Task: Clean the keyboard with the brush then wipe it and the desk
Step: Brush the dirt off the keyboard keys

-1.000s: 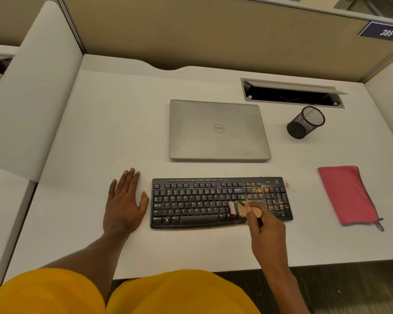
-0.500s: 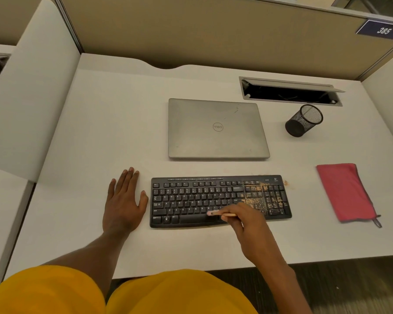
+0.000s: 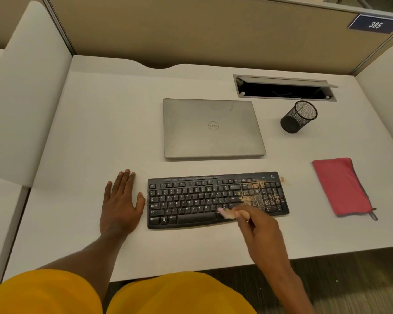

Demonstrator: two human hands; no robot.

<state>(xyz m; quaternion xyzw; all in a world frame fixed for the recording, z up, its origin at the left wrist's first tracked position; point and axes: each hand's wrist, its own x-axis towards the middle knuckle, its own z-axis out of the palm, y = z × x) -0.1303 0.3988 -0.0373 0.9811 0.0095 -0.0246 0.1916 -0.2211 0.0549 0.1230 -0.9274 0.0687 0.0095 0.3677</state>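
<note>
A black keyboard [image 3: 191,200] lies on the white desk [image 3: 100,132], with brown crumbs spread over its right side and number pad. My right hand [image 3: 256,225] grips a small brush [image 3: 226,213] with pale bristles, blurred, resting on the lower keys right of the space bar. My left hand [image 3: 120,200] lies flat on the desk just left of the keyboard, fingers together, holding nothing. A red cloth [image 3: 340,185] lies folded on the desk to the right of the keyboard.
A closed grey laptop [image 3: 213,129] sits behind the keyboard. A black mesh pen cup [image 3: 298,116] lies tipped at the back right, near an open cable tray [image 3: 284,88]. White side panels stand at both ends of the desk. A few crumbs dot the desk by the keyboard's right corner.
My right hand swept the brush leftward along the lower keys from near the number pad, then drew back slightly to the right. My left hand stayed flat.
</note>
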